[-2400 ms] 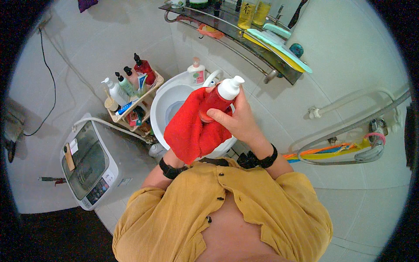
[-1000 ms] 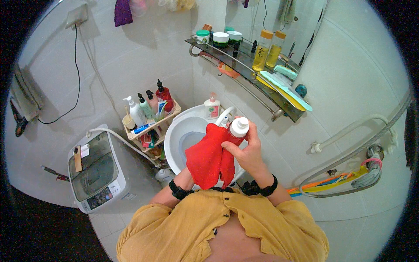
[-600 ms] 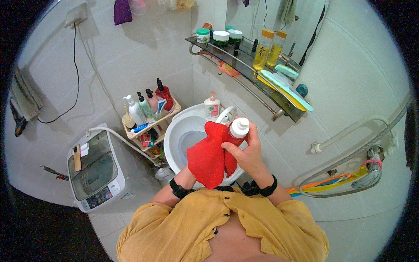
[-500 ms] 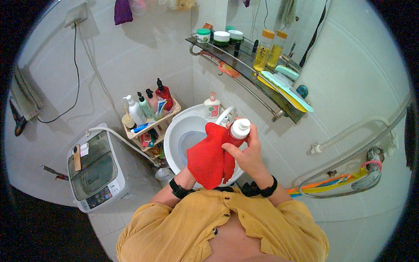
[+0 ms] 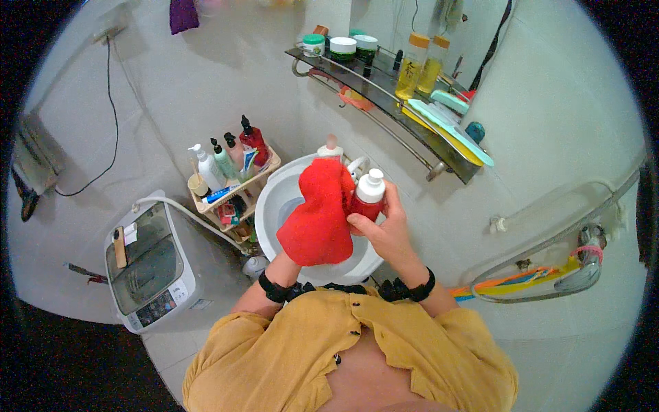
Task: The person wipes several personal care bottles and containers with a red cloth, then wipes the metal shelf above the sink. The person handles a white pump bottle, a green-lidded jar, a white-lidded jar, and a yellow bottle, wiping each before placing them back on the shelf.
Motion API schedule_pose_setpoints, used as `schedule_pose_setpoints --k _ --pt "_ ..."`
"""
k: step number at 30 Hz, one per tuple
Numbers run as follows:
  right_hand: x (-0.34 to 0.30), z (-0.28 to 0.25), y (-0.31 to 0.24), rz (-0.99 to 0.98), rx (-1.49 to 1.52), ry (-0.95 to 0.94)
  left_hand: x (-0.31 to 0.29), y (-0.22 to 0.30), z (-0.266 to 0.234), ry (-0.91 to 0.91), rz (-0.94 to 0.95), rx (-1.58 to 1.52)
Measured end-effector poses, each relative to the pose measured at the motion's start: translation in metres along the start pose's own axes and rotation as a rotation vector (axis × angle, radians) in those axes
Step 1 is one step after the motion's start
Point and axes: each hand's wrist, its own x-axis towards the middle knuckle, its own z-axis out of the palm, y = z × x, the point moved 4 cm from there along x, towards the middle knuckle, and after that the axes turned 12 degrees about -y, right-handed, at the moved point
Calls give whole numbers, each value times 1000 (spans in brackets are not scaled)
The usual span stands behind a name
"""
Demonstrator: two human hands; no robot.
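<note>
A bright red cloth [image 5: 318, 216] covers nearly all of my left hand [image 5: 287, 265] and hangs down past it. Only the wrist end of that hand shows; its fingers are hidden under the fabric, which bunches up and lies against a red bottle. My right hand [image 5: 388, 226] is wrapped round the red bottle [image 5: 368, 200] from the right, its thumb on the near side. A white pump cap tops the bottle. Both hands are raised over a white washbasin [image 5: 266, 218]. Behind the cloth, a pale pump bottle [image 5: 330, 150] stands partly hidden on the basin's back edge.
At left is a grey washing machine [image 5: 195, 271] with a phone [image 5: 120, 247] on its lid. A beige rack [image 5: 266, 169] holds several pump bottles. A dark glass shelf [image 5: 384, 94] carries jars and yellow bottles. At right hang a shower hose [image 5: 542, 254] and a tap [image 5: 585, 271].
Both hands have lifted slightly away from my body with the cloth and the bottle. The cloth now rises higher and partly covers the pump bottle behind it.
</note>
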Motion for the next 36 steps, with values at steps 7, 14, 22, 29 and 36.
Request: schedule_pose_setpoints --k 7,14,22,29,36 --pt "4 2 -14 -158 -104 -54 0 -3 6 -97 -53 121" --pt "14 5 -29 -137 128 -124 9 -6 13 -118 -66 191" --pt "27 -7 -35 -96 -43 -76 14 -4 11 -91 -32 194" --pt "26 -6 -36 -240 -298 -6 11 -4 9 -32 -27 220" --pt "26 -8 -26 -118 -135 -8 1 -4 5 35 -63 271"
